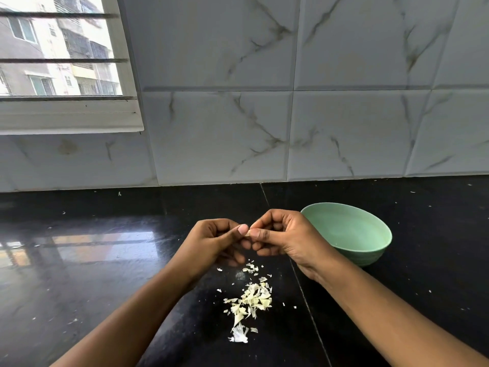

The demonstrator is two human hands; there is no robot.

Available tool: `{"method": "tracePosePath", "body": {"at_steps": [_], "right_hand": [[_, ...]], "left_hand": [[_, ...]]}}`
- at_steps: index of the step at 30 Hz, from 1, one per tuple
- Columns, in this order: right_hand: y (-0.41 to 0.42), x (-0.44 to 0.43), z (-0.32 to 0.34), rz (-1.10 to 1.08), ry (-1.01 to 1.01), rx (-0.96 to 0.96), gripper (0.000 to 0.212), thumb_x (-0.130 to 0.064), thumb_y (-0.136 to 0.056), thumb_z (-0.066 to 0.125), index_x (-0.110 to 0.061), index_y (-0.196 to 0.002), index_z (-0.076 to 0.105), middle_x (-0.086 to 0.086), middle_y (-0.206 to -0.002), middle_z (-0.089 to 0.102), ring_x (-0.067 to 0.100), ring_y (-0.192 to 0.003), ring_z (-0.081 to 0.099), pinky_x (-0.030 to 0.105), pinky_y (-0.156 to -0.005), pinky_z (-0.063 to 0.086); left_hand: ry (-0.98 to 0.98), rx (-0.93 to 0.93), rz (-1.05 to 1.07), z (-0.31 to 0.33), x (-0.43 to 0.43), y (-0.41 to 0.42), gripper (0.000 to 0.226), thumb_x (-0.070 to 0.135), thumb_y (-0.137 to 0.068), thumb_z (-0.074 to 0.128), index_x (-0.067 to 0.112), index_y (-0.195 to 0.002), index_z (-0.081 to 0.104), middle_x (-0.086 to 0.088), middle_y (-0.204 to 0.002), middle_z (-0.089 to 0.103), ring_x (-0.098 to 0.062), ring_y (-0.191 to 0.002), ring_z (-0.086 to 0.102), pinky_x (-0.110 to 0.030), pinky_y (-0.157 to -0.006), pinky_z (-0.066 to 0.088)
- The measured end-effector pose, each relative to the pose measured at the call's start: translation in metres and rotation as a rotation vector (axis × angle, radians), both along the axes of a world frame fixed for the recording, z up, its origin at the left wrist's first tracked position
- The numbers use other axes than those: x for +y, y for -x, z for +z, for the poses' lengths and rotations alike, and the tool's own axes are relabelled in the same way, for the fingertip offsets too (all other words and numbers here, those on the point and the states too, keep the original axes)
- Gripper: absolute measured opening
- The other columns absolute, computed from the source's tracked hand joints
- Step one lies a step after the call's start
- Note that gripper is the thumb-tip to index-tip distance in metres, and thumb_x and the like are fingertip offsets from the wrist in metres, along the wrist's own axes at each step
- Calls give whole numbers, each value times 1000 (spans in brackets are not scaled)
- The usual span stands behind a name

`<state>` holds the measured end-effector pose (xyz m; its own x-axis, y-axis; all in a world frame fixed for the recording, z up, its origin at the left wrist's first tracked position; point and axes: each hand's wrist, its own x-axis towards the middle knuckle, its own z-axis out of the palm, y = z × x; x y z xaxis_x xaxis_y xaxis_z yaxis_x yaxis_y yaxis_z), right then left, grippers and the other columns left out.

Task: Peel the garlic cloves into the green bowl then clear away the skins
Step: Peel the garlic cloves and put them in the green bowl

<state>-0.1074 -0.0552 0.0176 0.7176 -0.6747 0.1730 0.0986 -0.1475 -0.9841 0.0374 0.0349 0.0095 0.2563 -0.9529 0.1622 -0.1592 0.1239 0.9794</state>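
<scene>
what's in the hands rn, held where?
Small pale garlic clove, mostly hidden, pinched between the fingers of left hand and right hand; which end cannot be told.

The scene is lit by daylight from the window at the far left, and the view through it is washed out. The wall tiles are softly and evenly lit. A bright reflection of the window is thrown on the glossy black counter at the left; elsewhere the counter is left dark. Only faint shadows are cast. The skins are rendered sharply. Tile joints and the window frame are bent and tilted by wide-angle distortion toward the edges.
</scene>
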Motion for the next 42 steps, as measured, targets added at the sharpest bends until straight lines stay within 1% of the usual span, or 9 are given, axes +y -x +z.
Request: {"method": "tracePosePath", "body": {"at_steps": [4,12,17,22,24,26,29,34,42], "right_hand": [[2,-1,3,19,10,-5,6,-1,-80,69,-5,-79,64,5,-63,67,10,-58,65,20,-55,56],[1,-2,2,56,-88,12,4,-3,-81,68,-5,-82,65,4,-67,67,10,-61,66,21,-56,57],[1,-3,1,66,-147,-11,4,-3,-82,66,-5,-84,64,5,-67,66,9,-60,65,21,-55,56],[4,-7,5,61,-214,-82,5,-1,-82,63,-5,-86,63,5,-69,65,10,-60,65,23,-57,57],[5,-7,6,81,-188,-71,7,0,-81,64,-5,-86,62,5,-70,64,11,-63,65,24,-59,58],[4,-5,4,87,-135,-35,9,1,-81,66,-5,-85,63,3,-71,64,11,-65,65,24,-61,58],[3,-4,1,80,-76,-3,13,5,-78,68,-6,-82,63,1,-72,65,10,-67,66,25,-64,59],[1,-4,0,73,47,42,18,9,-74,70,-6,-82,63,7,-77,68,13,-70,66,21,-64,57],[4,-5,2,68,9,24,17,10,-74,70,-5,-81,64,4,-71,69,11,-66,67,21,-63,57]], "left_hand": [[2,31,-17,0,0,0,17,20,-72,68,6,-83,68,-4,-68,70,-12,-53,64,-20,-50,52],[-68,23,-49,3,1,-8,20,22,-71,66,7,-83,66,-3,-67,68,-11,-53,64,-20,-50,52],[-116,0,-126,1,1,-7,20,27,-81,58,8,-87,58,-4,-75,67,-17,-55,63,-25,-52,53],[-177,230,-224,7,4,-9,17,24,-91,44,10,-83,45,-14,-71,60,-26,-49,59,-29,-47,51],[-166,106,-106,7,4,-9,33,32,-98,37,10,-72,41,-11,-59,56,-25,-45,56,-27,-47,46],[-150,-108,32,8,4,-9,52,51,-94,34,10,-63,40,-8,-52,53,-21,-45,55,-25,-48,43],[-193,-149,35,7,4,-7,62,64,-83,35,8,-65,54,-9,-61,63,-21,-54,62,-25,-50,46],[-184,-113,-88,0,1,2,36,45,-82,51,9,-80,59,-3,-70,68,-16,-55,63,-24,-47,45],[-152,-77,-157,5,6,2,27,18,-101,38,7,-85,58,-8,-78,68,-20,-54,61,-24,-45,45]]}}
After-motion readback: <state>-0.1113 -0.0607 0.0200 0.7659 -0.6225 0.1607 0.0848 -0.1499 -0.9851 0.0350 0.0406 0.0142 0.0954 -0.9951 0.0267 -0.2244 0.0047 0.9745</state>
